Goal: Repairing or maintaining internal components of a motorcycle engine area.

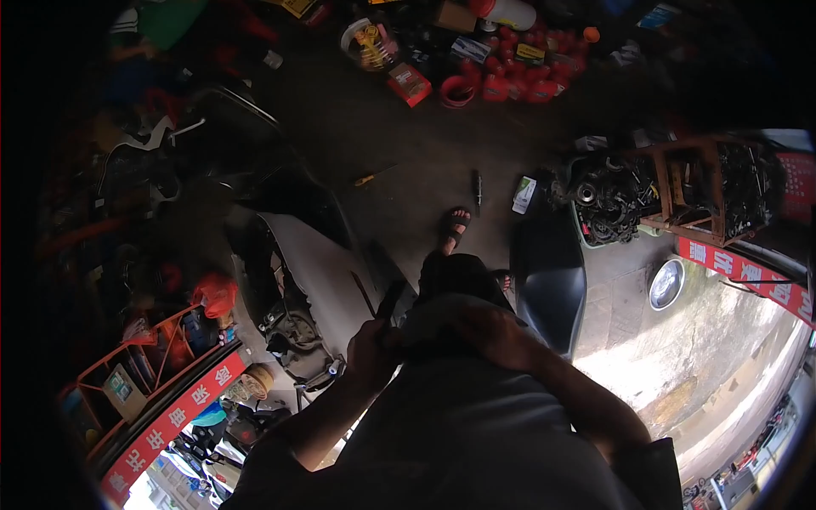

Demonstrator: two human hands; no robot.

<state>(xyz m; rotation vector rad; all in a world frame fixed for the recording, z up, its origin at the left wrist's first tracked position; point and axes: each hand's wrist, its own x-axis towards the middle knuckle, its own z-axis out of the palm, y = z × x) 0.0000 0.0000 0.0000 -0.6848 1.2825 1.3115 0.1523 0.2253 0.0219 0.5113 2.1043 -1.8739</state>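
Observation:
My left hand [371, 355] is closed in front of my body at the left. A dark, elongated object [391, 301] sticks up from it, too dim to name. My right hand [497, 337] is at my waist, against the grey shirt [442, 395], and its fingers are lost in shadow. Left of me stands a scooter [297, 263] with its inner parts exposed below a grey side panel. A black scooter seat [549, 293] lies to my right. On the floor ahead are a yellow-handled screwdriver [365, 179] and a slim metal tool [478, 191].
A white and green box [524, 195] lies by the seat. Farther right, a bin of metal parts [608, 200] adjoins a rusty rack [684, 191]. Red bottles [527, 81], a red box [410, 85] and a tub [370, 44] stand at the back. An orange-framed rack [153, 374] is at left.

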